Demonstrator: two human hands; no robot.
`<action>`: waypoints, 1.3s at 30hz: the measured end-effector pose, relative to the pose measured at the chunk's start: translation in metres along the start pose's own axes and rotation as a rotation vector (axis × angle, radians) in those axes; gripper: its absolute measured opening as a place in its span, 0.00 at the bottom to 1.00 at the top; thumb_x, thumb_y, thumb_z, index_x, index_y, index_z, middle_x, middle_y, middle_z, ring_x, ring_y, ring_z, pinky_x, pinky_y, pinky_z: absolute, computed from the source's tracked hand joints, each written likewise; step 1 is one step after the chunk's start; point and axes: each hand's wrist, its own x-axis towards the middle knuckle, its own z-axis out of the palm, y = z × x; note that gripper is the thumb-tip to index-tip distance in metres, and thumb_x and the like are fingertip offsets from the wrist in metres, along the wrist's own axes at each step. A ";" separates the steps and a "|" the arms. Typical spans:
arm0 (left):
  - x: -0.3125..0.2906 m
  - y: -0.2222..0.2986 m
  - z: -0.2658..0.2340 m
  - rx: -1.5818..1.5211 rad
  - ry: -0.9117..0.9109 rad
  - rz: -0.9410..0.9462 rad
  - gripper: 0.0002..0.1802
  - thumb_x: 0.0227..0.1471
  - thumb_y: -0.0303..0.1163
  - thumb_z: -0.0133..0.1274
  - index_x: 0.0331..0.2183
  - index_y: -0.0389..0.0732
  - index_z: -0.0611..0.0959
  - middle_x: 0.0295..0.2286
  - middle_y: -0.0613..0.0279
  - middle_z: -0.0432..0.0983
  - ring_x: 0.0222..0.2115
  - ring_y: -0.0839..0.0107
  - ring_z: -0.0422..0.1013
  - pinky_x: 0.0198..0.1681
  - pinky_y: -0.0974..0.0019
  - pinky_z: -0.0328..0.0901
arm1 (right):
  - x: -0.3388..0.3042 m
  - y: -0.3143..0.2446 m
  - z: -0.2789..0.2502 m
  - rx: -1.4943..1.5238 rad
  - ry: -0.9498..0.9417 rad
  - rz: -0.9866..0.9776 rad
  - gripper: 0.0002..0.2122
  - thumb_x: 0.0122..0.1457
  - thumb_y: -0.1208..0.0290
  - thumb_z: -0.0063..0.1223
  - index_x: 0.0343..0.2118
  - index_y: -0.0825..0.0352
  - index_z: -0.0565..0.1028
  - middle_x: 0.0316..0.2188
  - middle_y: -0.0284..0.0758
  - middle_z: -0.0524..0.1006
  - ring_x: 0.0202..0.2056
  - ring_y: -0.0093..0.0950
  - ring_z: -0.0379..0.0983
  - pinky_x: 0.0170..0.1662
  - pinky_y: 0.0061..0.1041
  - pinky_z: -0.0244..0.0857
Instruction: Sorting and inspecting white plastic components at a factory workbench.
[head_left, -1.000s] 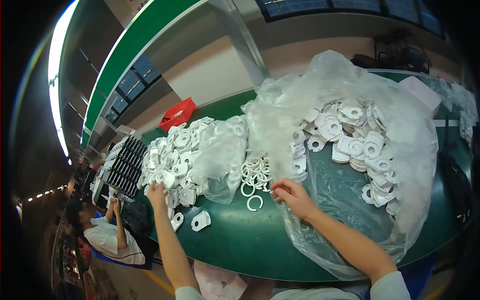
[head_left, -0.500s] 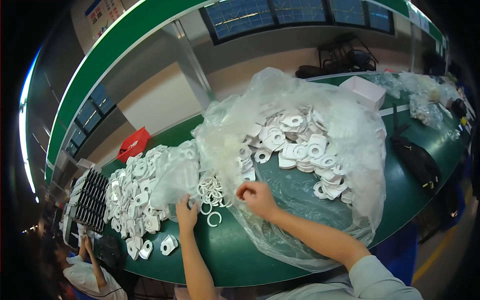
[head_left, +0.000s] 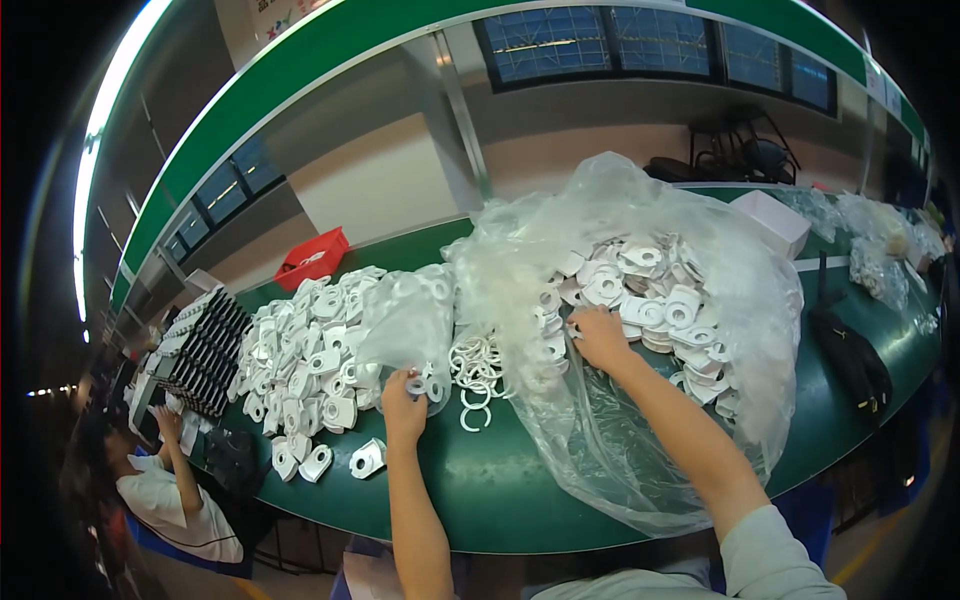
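Note:
My left hand [head_left: 404, 402] is closed at the near edge of a small clear plastic bag [head_left: 402, 322]; what its fingers hold is hidden. My right hand [head_left: 600, 340] reaches over a large clear plastic bag [head_left: 762, 300], its curled fingers at the left side of a heap of white flat plastic parts [head_left: 650, 300] with round holes. Its fingertips are partly hidden. Between the hands lie several loose white open rings [head_left: 474, 362]. Left of the small bag spreads another pile of the white holed parts [head_left: 298, 345], with one small stack [head_left: 368, 458] near my left forearm.
A red bin [head_left: 312, 257] stands behind the left pile, and stacked black-and-white trays [head_left: 200, 350] lie farther left. Another person [head_left: 175, 490] sits at the left end. A white box [head_left: 775, 222] and a black bag [head_left: 848, 355] are on the green table [head_left: 500, 500] at right.
My right hand has moved forward and right, from the large bag's left edge to the heap of white parts. My left hand stays at the small bag. The whole view has shifted.

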 end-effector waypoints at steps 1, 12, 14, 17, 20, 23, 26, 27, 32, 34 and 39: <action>-0.001 0.002 -0.003 -0.013 0.035 0.007 0.17 0.33 0.21 0.55 0.33 0.34 0.74 0.32 0.50 0.72 0.36 0.51 0.67 0.40 0.57 0.62 | -0.003 -0.001 -0.003 0.002 -0.021 -0.044 0.15 0.45 0.72 0.55 0.39 0.58 0.73 0.35 0.33 0.74 0.44 0.36 0.64 0.46 0.39 0.56; -0.003 0.028 -0.012 -0.538 0.085 -0.305 0.10 0.46 0.27 0.56 0.31 0.31 0.81 0.18 0.64 0.76 0.19 0.79 0.69 0.24 0.75 0.63 | -0.024 -0.015 -0.078 0.761 0.275 0.035 0.07 0.54 0.75 0.48 0.33 0.70 0.75 0.24 0.34 0.76 0.27 0.20 0.69 0.31 0.19 0.62; 0.002 0.053 -0.013 -0.639 -0.054 -0.298 0.08 0.47 0.26 0.55 0.30 0.30 0.81 0.22 0.62 0.77 0.24 0.78 0.72 0.29 0.77 0.63 | -0.037 -0.006 -0.057 0.799 0.194 0.134 0.06 0.54 0.74 0.49 0.32 0.70 0.75 0.24 0.34 0.76 0.26 0.22 0.70 0.31 0.21 0.62; -0.004 0.108 -0.007 -0.759 -0.203 -0.301 0.08 0.47 0.26 0.55 0.31 0.31 0.82 0.24 0.63 0.77 0.24 0.79 0.71 0.28 0.77 0.64 | -0.057 -0.012 -0.031 1.057 -0.007 0.204 0.07 0.54 0.72 0.51 0.32 0.70 0.75 0.24 0.32 0.76 0.26 0.19 0.70 0.31 0.20 0.63; -0.014 0.146 0.023 -0.738 -0.314 -0.026 0.10 0.47 0.25 0.55 0.34 0.34 0.82 0.26 0.63 0.77 0.26 0.79 0.70 0.27 0.78 0.63 | -0.069 -0.032 -0.024 1.185 -0.147 0.212 0.08 0.56 0.71 0.51 0.33 0.70 0.76 0.25 0.30 0.76 0.26 0.16 0.69 0.29 0.17 0.62; -0.027 0.170 0.050 -0.664 -0.258 -0.110 0.10 0.46 0.25 0.55 0.34 0.35 0.82 0.27 0.63 0.77 0.24 0.79 0.70 0.26 0.79 0.62 | -0.074 -0.047 -0.017 1.463 -0.163 0.312 0.09 0.58 0.69 0.48 0.35 0.70 0.75 0.26 0.30 0.76 0.26 0.15 0.69 0.28 0.15 0.62; -0.032 0.161 0.056 -0.852 -0.234 -0.250 0.11 0.46 0.25 0.56 0.35 0.34 0.80 0.25 0.65 0.76 0.21 0.82 0.68 0.23 0.80 0.60 | -0.075 -0.057 -0.022 1.601 -0.227 0.389 0.12 0.61 0.68 0.43 0.38 0.71 0.74 0.28 0.31 0.76 0.28 0.17 0.71 0.30 0.17 0.64; -0.033 0.159 0.055 -0.964 -0.216 -0.324 0.11 0.46 0.25 0.56 0.35 0.34 0.80 0.24 0.66 0.76 0.21 0.83 0.67 0.22 0.80 0.59 | -0.076 -0.059 -0.025 1.670 -0.247 0.421 0.13 0.61 0.68 0.42 0.39 0.72 0.73 0.29 0.32 0.76 0.29 0.18 0.71 0.31 0.18 0.65; -0.036 0.145 0.054 -0.988 -0.276 -0.463 0.05 0.48 0.26 0.56 0.30 0.37 0.78 0.23 0.68 0.75 0.21 0.84 0.67 0.21 0.80 0.58 | -0.077 -0.062 -0.015 1.923 -0.215 0.479 0.13 0.60 0.68 0.42 0.41 0.73 0.72 0.32 0.34 0.75 0.31 0.21 0.73 0.34 0.21 0.67; -0.036 0.146 0.053 -0.993 -0.216 -0.446 0.04 0.49 0.27 0.55 0.28 0.38 0.77 0.23 0.68 0.75 0.21 0.84 0.67 0.21 0.80 0.58 | -0.084 -0.068 -0.008 1.901 -0.271 0.440 0.12 0.60 0.70 0.43 0.42 0.72 0.71 0.35 0.35 0.74 0.33 0.23 0.73 0.34 0.22 0.69; -0.031 0.138 0.047 -0.934 -0.259 -0.447 0.04 0.49 0.26 0.54 0.28 0.37 0.77 0.22 0.67 0.75 0.20 0.84 0.66 0.21 0.79 0.58 | -0.090 -0.077 -0.015 1.664 -0.334 0.195 0.10 0.58 0.73 0.46 0.42 0.69 0.71 0.33 0.34 0.75 0.29 0.21 0.73 0.24 0.18 0.69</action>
